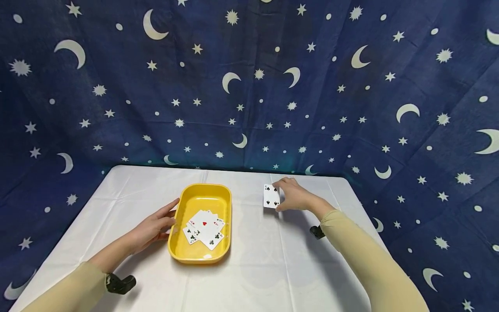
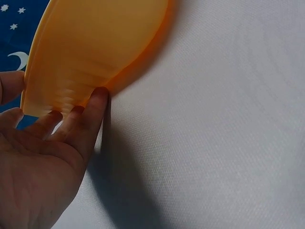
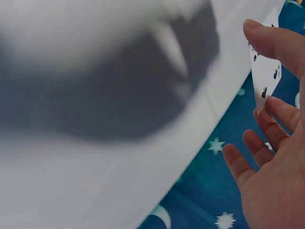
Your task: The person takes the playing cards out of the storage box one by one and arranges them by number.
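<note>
My left hand (image 1: pixel 152 229) holds the left side of a yellow tray (image 1: pixel 228 203), thumb at the rim and fingertips against the outer wall. The left wrist view shows those fingers (image 2: pixel 97 98) on the tray's wall (image 2: pixel 95 43). Inside the tray lies a loose, overlapping pile of playing cards (image 1: pixel 204 225), with an ace of hearts face up on top. To the right of it, my right hand (image 1: pixel 294 197) holds a four of spades (image 1: pixel 270 197) by opposite edges between thumb and finger, its face showing. In the right wrist view, thumb and fingertip pinch this card (image 3: pixel 264 71).
A white cloth (image 1: pixel 253 268) covers the table, with the tray left of its middle. Behind and around the table hangs a dark blue curtain (image 1: pixel 249 86) with moons and stars. Black wrist devices (image 1: pixel 121 284) show on both arms.
</note>
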A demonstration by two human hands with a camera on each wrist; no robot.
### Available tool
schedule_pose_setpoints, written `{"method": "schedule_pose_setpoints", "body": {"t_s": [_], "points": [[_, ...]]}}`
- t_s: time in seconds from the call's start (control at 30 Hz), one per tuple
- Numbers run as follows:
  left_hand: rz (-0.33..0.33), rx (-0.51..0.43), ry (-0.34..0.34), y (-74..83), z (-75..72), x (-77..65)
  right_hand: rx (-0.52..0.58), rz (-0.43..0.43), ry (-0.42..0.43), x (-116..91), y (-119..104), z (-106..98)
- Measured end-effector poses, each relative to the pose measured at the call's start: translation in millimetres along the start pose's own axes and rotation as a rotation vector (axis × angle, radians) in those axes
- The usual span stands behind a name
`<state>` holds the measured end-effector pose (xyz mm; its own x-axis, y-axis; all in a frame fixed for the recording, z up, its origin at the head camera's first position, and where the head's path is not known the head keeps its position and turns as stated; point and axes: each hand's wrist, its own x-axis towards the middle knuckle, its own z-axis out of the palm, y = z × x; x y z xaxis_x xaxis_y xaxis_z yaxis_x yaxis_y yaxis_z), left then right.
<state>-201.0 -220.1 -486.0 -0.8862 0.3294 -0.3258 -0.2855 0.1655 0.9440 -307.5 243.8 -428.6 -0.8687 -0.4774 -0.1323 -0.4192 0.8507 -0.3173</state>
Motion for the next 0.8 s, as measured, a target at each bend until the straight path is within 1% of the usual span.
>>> {"method": "schedule_pose_setpoints", "body": {"t_s": [0.13, 0.37, 0.6, 0.8], "points": [[0.003, -0.003, 0.002, -0.8, -0.4, -1.0, 0.054, 0.040, -0.052, 0, 8, 11], [-0.014, -0.003, 0.012, -3.8, -2.0, 0.0, 0.049, 0.073, -0.105, 2, 18, 27], [0.000, -0.011, 0.003, -4.1, -2.3, 0.9, 0.039, 0.089, -0.130, 5, 24, 33], [-0.010, -0.011, 0.015, -3.9, -1.8, 0.9, 0.037, 0.085, -0.145, 6, 25, 34]]}}
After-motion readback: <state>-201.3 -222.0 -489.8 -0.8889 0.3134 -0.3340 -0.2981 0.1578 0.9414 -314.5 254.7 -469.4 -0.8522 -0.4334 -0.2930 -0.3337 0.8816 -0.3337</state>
